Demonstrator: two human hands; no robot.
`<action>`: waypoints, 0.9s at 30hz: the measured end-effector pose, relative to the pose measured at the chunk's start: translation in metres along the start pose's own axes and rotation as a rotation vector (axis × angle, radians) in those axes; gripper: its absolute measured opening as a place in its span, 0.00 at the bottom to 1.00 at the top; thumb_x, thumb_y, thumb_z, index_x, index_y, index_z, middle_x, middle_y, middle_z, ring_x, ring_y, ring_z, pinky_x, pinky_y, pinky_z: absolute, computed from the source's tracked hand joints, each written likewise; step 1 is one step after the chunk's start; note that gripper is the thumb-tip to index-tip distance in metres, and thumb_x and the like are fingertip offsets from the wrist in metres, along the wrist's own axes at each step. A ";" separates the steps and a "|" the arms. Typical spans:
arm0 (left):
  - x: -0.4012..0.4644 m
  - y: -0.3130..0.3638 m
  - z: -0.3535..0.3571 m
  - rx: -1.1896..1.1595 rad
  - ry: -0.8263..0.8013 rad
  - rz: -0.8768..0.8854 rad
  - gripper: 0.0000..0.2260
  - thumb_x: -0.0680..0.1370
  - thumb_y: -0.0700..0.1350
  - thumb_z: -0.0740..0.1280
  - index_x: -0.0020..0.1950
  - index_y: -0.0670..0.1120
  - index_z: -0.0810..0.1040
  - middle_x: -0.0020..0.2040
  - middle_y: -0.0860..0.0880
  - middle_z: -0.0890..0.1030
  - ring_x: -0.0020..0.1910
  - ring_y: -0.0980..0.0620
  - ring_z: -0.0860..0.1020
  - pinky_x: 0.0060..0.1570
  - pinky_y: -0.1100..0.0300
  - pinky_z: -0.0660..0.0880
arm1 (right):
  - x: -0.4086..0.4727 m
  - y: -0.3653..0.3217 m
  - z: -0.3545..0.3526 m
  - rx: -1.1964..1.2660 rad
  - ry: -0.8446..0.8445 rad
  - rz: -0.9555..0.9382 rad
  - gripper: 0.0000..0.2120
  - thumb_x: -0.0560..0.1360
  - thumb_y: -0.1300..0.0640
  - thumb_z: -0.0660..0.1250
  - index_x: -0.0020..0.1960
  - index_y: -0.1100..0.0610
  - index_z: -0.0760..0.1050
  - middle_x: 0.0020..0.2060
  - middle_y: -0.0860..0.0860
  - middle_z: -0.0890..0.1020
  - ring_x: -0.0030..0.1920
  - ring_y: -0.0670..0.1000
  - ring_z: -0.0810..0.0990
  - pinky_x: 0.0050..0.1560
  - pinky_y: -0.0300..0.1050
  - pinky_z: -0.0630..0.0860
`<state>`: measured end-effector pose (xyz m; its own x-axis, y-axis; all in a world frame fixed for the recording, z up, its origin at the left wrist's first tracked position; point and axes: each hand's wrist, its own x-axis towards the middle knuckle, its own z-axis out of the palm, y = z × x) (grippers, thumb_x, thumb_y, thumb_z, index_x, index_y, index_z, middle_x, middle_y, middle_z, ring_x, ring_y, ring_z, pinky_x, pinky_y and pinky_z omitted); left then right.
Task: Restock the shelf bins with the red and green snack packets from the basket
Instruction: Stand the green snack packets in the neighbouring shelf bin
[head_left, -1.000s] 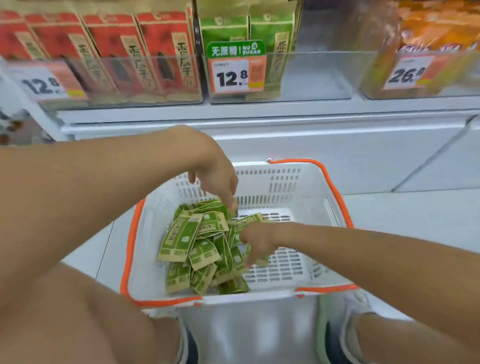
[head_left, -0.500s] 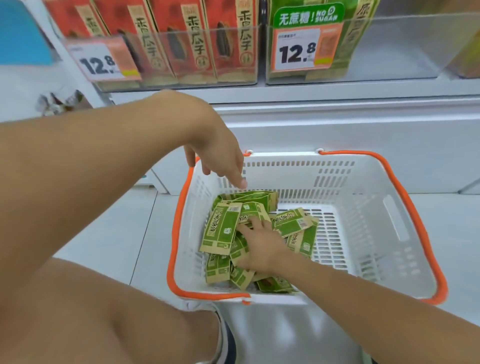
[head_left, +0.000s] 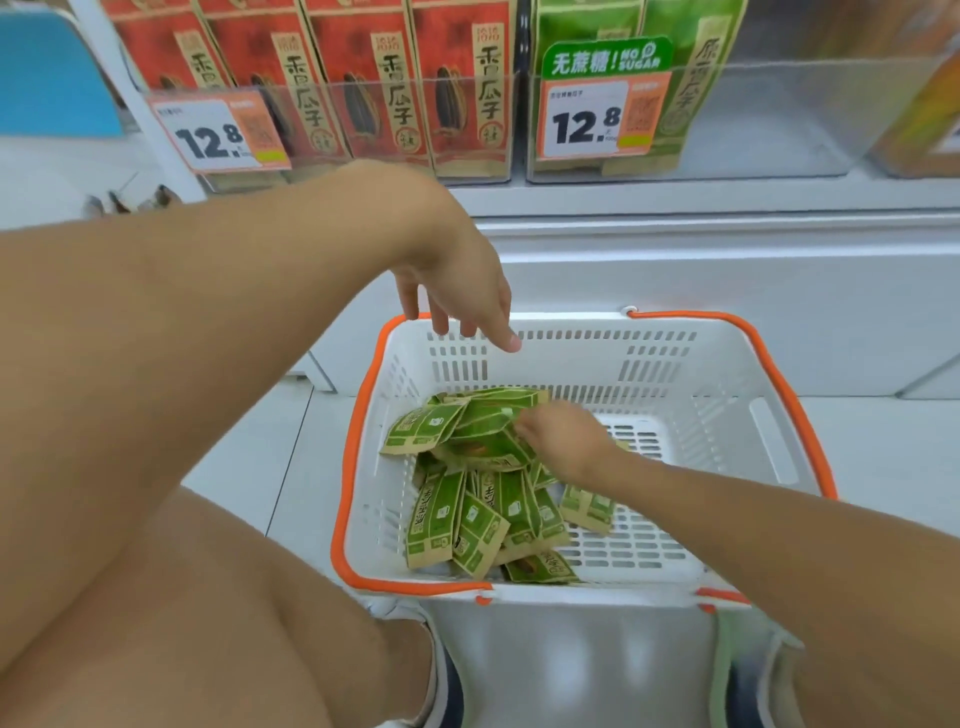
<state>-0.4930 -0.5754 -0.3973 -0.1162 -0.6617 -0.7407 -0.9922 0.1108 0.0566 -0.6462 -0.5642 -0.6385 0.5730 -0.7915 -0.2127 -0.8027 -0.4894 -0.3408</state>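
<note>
Right hand (head_left: 563, 441): you are gripping a bunch of green packets (head_left: 483, 431) above the pile.
Left hand (head_left: 457, 291): you are hovering it, fingers loose, holding nothing, over the basket (head_left: 727, 405) far rim.
Green packets: lying in the basket's left half.

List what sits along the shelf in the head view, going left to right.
Blue panel → price tag 12.8 → red packets in their clear bin → second 12.8 tag with the green no-sugar sign → green packets → empty stretch of that bin → orange packs, blurred.
</note>
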 end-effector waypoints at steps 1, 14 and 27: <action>0.001 0.003 -0.003 0.000 0.023 0.011 0.27 0.78 0.63 0.63 0.73 0.54 0.69 0.66 0.51 0.75 0.58 0.50 0.77 0.62 0.49 0.76 | 0.000 0.010 -0.022 0.105 0.012 0.046 0.18 0.82 0.59 0.58 0.34 0.56 0.67 0.29 0.50 0.73 0.31 0.51 0.72 0.41 0.57 0.79; 0.014 0.062 -0.055 -1.098 0.384 0.533 0.14 0.76 0.42 0.73 0.60 0.47 0.78 0.50 0.46 0.86 0.47 0.50 0.84 0.46 0.56 0.81 | -0.024 0.056 -0.346 0.624 0.241 0.018 0.13 0.85 0.53 0.57 0.51 0.60 0.76 0.38 0.59 0.82 0.33 0.52 0.83 0.26 0.45 0.79; 0.030 0.089 -0.094 -1.379 0.949 0.508 0.14 0.76 0.49 0.71 0.60 0.56 0.75 0.44 0.53 0.86 0.45 0.51 0.85 0.38 0.55 0.81 | -0.007 0.134 -0.424 1.321 0.338 -0.019 0.08 0.72 0.61 0.72 0.50 0.58 0.79 0.46 0.54 0.85 0.41 0.48 0.84 0.40 0.36 0.81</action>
<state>-0.5886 -0.6554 -0.3519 0.1154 -0.9867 0.1149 -0.1020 0.1033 0.9894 -0.8278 -0.7788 -0.2944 0.3608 -0.9322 -0.0303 0.0699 0.0594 -0.9958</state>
